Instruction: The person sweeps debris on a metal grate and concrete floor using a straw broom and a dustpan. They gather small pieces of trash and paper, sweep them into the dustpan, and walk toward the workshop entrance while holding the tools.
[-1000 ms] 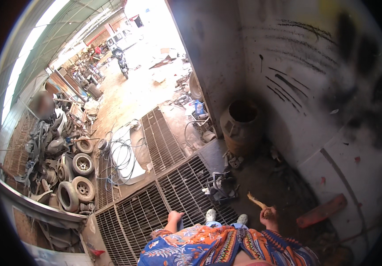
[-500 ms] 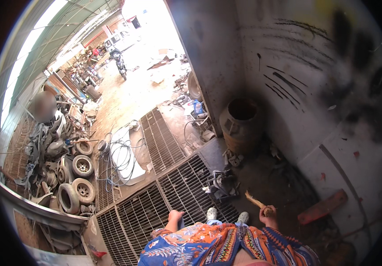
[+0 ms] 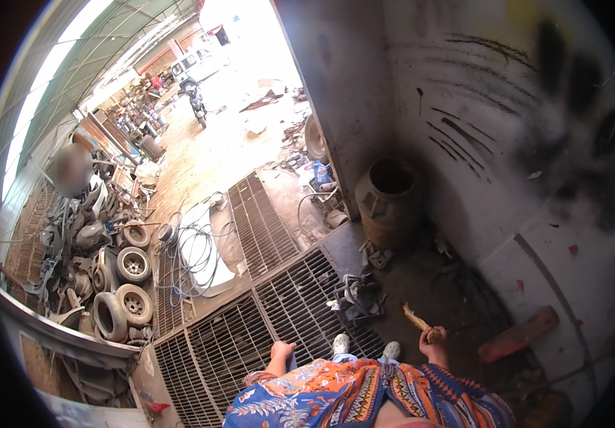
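The right hand (image 3: 433, 345) was closed around the thick end of a yellowish stick (image 3: 416, 319), whose thin, ragged end pointed away from the body and slightly to the left. The stick was over the dark floor (image 3: 421, 292), past the right-hand edge of a barred metal grate (image 3: 230, 365). The left hand (image 3: 282, 349) was above the near part of that grate, its fingers seemingly curled; whether it gripped anything could not be told. Between the hands, two pale shoes (image 3: 341, 345) showed beyond the hem of a patterned blue and orange shirt (image 3: 307, 392).

A jumble of dark scraps (image 3: 359, 298) lay at the grate's right edge, near its far corner. Beyond it, a rusty, wide-mouthed vessel (image 3: 391, 221) stood upright on the floor, near the corner of a whitish wall (image 3: 457, 93) with black smudges and strokes. A reddish bar (image 3: 518, 335) lay to the right of the right hand, well apart from it. Past the grate's far edge, a coiled hose (image 3: 192, 250) lay across a white panel (image 3: 216, 279), and wheels and tyres (image 3: 110, 317) were heaped to the left.
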`<state>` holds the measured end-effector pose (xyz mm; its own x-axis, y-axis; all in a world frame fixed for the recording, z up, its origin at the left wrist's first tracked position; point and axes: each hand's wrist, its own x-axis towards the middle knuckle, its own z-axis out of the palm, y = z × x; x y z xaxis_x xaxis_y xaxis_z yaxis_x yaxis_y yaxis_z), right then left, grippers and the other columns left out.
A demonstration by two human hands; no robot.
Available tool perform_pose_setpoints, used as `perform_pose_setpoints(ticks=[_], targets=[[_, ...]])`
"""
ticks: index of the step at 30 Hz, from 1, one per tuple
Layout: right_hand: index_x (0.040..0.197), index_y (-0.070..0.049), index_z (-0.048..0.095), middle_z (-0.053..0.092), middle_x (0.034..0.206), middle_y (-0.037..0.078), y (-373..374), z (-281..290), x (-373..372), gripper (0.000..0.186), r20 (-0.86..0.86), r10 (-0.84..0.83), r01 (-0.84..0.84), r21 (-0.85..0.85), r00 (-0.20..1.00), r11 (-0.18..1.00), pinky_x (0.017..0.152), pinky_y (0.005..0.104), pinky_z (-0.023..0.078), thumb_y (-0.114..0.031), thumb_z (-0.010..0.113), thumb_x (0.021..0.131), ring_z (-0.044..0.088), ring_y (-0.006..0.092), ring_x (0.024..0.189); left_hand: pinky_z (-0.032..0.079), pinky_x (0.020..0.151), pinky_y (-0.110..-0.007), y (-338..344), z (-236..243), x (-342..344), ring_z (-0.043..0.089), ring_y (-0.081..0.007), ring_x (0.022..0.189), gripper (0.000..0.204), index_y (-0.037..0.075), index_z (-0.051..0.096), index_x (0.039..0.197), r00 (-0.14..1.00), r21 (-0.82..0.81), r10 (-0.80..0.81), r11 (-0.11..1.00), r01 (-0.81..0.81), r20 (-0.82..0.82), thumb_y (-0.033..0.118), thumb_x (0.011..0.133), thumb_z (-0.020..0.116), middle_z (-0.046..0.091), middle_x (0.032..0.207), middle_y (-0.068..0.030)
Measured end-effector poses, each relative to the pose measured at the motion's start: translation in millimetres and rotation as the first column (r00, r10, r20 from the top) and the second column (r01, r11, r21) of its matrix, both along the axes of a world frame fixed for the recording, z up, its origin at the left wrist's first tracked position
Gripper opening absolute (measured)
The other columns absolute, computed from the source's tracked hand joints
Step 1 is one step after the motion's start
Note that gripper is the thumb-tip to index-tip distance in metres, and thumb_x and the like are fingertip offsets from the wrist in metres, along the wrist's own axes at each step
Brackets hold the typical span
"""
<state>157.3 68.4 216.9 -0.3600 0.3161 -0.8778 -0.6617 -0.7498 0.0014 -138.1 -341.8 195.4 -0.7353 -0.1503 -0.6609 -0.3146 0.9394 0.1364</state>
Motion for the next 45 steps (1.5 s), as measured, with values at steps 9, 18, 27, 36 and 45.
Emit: perform_pose_setpoints(ticks=[9, 18, 27, 36, 45], targets=[[0.071, -0.003, 0.056, 0.057, 0.061, 0.004, 4.4, 20.8, -23.4, 0.013, -0.067, 0.067, -0.066, 0.019, 0.995, 0.998, 0.051, 0.0235, 0.052, -0.014, 0.063, 0.067, 0.058, 0.0139, 0.056, 0.047, 0.081, -0.037, -20.2, 0.5, 20.3, 0.060, -0.0294, 0.094, 0.049, 0.005, 0.066, 0.092, 0.998, -0.002, 0.064, 0.998, -0.064, 0.004, 0.043, 0.063, 0.073, 0.062, 0.100, -0.0155], [0.068, -0.004, 0.057, 0.056, 0.060, 0.003, -25.3, 108.1, -78.5, 0.010, -0.188, 0.153, -0.129, 0.136, 0.970, 0.982, 0.054, 0.0228, 0.053, -0.012, 0.061, 0.068, 0.056, 0.0135, 0.054, 0.046, 0.082, -0.037, -57.9, 9.4, 4.4, 0.060, -0.0299, 0.095, 0.042, 0.007, 0.068, 0.088, 0.991, 0.036, 0.128, 0.991, -0.127, -0.028, 0.042, 0.064, 0.071, 0.063, 0.100, -0.0152], [0.069, -0.010, 0.051, 0.056, 0.063, 0.000, -124.3, 185.8, -182.0, 0.016, -0.040, 0.352, -0.299, 0.443, 0.935, 0.845, 0.052, 0.0215, 0.050, -0.025, 0.053, 0.076, 0.057, 0.0113, 0.056, 0.045, 0.086, -0.038, -166.2, -22.7, -64.0, 0.058, -0.0289, 0.100, 0.043, 0.008, 0.067, 0.092, 0.982, 0.049, 0.191, 0.980, -0.190, 0.000, 0.040, 0.063, 0.073, 0.061, 0.106, -0.0154], [0.083, -0.001, 0.050, 0.054, 0.069, 0.005, -191.2, 205.2, -315.4, 0.019, -0.182, 0.438, -0.330, 0.431, 0.880, 0.840, 0.059, 0.0238, 0.053, -0.017, 0.059, 0.076, 0.057, 0.0138, 0.060, 0.046, 0.082, -0.040, -298.1, -27.7, -123.5, 0.060, -0.0318, 0.093, 0.039, 0.006, 0.067, 0.086, 0.962, 0.017, 0.270, 0.963, -0.270, -0.038, 0.038, 0.064, 0.070, 0.062, 0.097, -0.0187], [0.079, -0.003, 0.049, 0.051, 0.067, 0.004, -221.3, 169.6, -446.3, 0.014, -0.363, 0.592, -0.484, 0.350, 0.719, 0.802, 0.062, 0.0243, 0.051, -0.015, 0.056, 0.074, 0.055, 0.0144, 0.064, 0.048, 0.075, -0.041, -315.3, -28.2, -182.5, 0.062, -0.0296, 0.087, 0.038, 0.007, 0.068, 0.082, 0.959, 0.010, 0.272, 0.962, -0.272, -0.082, 0.041, 0.066, 0.067, 0.064, 0.090, -0.0154]])
